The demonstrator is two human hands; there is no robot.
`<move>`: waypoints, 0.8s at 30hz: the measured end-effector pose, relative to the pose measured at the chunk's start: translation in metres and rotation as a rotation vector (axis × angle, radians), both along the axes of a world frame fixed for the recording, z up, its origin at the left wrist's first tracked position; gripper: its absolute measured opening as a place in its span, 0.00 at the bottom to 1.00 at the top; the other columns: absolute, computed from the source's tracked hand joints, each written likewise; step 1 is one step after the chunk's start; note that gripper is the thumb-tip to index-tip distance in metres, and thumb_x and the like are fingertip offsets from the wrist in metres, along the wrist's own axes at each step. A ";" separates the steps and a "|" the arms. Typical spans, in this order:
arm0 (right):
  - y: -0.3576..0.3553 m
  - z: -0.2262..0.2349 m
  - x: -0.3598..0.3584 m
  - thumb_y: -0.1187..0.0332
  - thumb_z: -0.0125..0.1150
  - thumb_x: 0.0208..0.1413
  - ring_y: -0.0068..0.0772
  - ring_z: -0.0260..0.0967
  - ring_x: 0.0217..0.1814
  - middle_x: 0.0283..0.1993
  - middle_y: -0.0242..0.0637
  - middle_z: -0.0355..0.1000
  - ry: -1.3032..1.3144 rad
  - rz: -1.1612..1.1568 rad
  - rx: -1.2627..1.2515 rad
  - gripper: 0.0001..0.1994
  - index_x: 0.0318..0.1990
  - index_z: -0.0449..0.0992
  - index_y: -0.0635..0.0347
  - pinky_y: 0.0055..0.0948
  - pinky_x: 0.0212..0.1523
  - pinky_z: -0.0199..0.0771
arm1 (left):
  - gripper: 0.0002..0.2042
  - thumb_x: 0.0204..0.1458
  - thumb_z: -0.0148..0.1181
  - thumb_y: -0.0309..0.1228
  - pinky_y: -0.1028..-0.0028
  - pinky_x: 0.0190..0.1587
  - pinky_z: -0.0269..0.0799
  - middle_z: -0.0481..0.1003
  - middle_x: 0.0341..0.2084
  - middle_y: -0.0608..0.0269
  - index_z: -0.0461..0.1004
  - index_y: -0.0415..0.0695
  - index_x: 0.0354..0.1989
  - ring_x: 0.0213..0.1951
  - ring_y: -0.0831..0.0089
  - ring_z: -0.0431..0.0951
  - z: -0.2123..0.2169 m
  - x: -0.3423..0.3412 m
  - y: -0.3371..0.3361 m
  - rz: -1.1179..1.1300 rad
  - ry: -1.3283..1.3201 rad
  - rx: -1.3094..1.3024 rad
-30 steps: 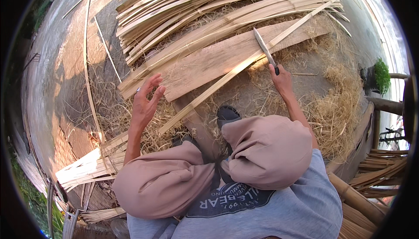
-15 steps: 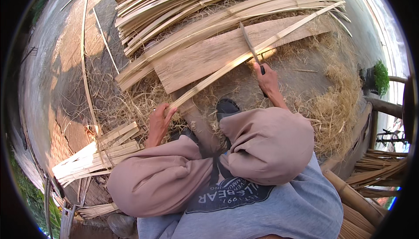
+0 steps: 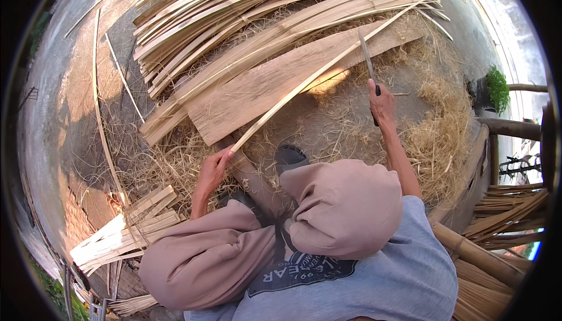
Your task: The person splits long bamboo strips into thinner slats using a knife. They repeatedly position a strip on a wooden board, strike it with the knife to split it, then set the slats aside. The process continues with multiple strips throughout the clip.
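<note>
My left hand (image 3: 212,174) pinches the near end of a long, thin bamboo strip (image 3: 310,81) in front of my left knee. The strip slants away to the far right, over a wide flat board (image 3: 252,95). My right hand (image 3: 382,103) is closed round the black handle of a long knife (image 3: 367,57), its blade pointing away from me. Near its tip the blade meets the line of the strip; whether they touch I cannot tell. The strip's far end overlaps the stacked bamboo.
A large pile of split bamboo strips (image 3: 234,19) lies beyond the board. Curly shavings (image 3: 433,139) cover the ground at right and around my feet. Shorter bamboo pieces (image 3: 126,230) are bundled at lower left. A potted green plant (image 3: 496,89) and bamboo poles (image 3: 474,253) stand at right.
My right hand with the knife has moved right, farther along the strip. The strip looks turned edge-on and slants more steeply. The whole view has shifted slightly.
</note>
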State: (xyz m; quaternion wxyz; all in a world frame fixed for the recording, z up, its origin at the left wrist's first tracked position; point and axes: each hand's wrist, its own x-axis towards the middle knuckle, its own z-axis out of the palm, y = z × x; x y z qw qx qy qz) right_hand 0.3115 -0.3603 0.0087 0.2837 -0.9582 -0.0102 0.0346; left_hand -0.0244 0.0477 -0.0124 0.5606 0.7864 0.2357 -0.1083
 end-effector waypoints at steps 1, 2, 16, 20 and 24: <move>0.026 0.010 -0.031 0.41 0.54 0.66 0.51 0.70 0.25 0.20 0.49 0.70 0.054 0.090 0.004 0.30 0.29 0.74 0.65 0.48 0.31 0.68 | 0.21 0.68 0.55 0.44 0.70 0.58 0.70 0.82 0.51 0.53 0.77 0.43 0.61 0.53 0.70 0.78 0.000 -0.001 0.004 0.040 0.099 -0.028; 0.046 0.002 -0.061 0.41 0.55 0.66 0.53 0.71 0.26 0.21 0.49 0.70 0.124 0.221 0.019 0.29 0.30 0.74 0.64 0.48 0.31 0.68 | 0.21 0.68 0.55 0.44 0.70 0.58 0.70 0.82 0.50 0.53 0.77 0.43 0.61 0.53 0.70 0.78 0.000 -0.005 0.004 0.039 0.085 -0.027; -0.055 0.002 0.015 0.39 0.52 0.67 0.37 0.69 0.19 0.17 0.40 0.66 0.022 -0.103 0.008 0.33 0.25 0.70 0.64 0.40 0.24 0.69 | 0.15 0.61 0.65 0.40 0.61 0.29 0.69 0.76 0.21 0.50 0.77 0.39 0.34 0.23 0.53 0.76 0.018 0.017 -0.019 0.020 -0.138 0.423; 0.087 -0.019 -0.110 0.44 0.60 0.65 0.45 0.67 0.23 0.21 0.47 0.67 0.171 0.350 0.185 0.26 0.30 0.73 0.62 0.46 0.26 0.65 | 0.18 0.63 0.63 0.40 0.60 0.25 0.63 0.70 0.15 0.49 0.72 0.38 0.28 0.18 0.53 0.67 0.016 0.003 -0.011 -0.060 -0.068 0.577; 0.113 0.001 -0.185 0.43 0.60 0.64 0.52 0.74 0.29 0.27 0.46 0.72 0.008 0.711 0.011 0.25 0.32 0.72 0.59 0.48 0.28 0.69 | 0.19 0.64 0.62 0.41 0.60 0.25 0.62 0.68 0.14 0.48 0.71 0.37 0.28 0.18 0.54 0.66 0.023 0.006 -0.013 -0.065 -0.086 0.582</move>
